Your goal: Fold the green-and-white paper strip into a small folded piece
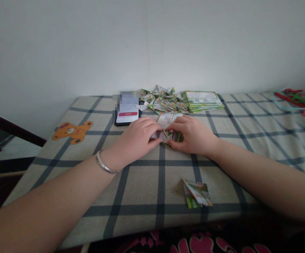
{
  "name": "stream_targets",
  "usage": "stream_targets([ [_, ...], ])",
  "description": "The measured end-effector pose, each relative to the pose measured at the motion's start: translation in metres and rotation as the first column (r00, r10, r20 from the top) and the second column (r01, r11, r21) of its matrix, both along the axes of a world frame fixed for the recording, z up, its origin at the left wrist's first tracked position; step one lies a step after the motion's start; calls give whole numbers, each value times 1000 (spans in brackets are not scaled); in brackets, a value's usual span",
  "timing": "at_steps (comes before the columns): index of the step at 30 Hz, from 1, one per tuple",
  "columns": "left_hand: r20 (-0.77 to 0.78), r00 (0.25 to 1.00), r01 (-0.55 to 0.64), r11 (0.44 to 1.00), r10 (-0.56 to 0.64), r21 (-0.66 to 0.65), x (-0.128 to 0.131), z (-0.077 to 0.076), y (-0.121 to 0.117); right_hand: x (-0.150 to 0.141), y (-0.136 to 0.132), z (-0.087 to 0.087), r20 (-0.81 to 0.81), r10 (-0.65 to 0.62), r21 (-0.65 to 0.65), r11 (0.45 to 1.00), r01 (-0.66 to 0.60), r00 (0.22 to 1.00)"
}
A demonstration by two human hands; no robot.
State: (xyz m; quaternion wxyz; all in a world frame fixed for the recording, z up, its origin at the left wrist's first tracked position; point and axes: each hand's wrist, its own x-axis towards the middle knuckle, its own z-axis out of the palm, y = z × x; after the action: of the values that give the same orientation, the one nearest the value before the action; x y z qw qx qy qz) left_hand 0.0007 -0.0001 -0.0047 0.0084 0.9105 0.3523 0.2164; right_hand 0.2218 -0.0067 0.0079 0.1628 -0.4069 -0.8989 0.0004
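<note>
On the left of the checked cloth [139,196], an orange bear shape [72,132]. Next, a silver bangle [106,163]. Then a phone [127,109], top part blocked out, with a red bar near the bottom and words too tiny to read. Beside the phone, the left hand [143,131], pinching one side of a green-and-white paper [167,121] with thumb and fingers. In the middle, that paper, just in front of a bunch of folded pieces [165,103] near the wall [147,45]. Lots of print on top, too small to read. On the other side, the right hand [194,133], pinching too, fingertips near the left ones. Maybe making a fold or pressing a crease; next, probably best to line up the edges and press down firmly. Nearer the front, a lone folded piece [197,193], printed but not readable. Farther back, flat green sheets [203,95] with two dark code-like squares and fuzzy writing. No brand name clear anywhere. Far right, red and green ribbons [290,101].
</note>
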Motion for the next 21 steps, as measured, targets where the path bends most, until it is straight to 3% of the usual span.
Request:
stream_targets([
  [13,215,976,-11,996,29,-86,5,6,-8,-1,0,-2,-146,99,-36,994,-106,984],
  [21,237,969,62,997,-69,35,3,6,-8,-4,1,-4,-236,158,68,987,-146,959],
])
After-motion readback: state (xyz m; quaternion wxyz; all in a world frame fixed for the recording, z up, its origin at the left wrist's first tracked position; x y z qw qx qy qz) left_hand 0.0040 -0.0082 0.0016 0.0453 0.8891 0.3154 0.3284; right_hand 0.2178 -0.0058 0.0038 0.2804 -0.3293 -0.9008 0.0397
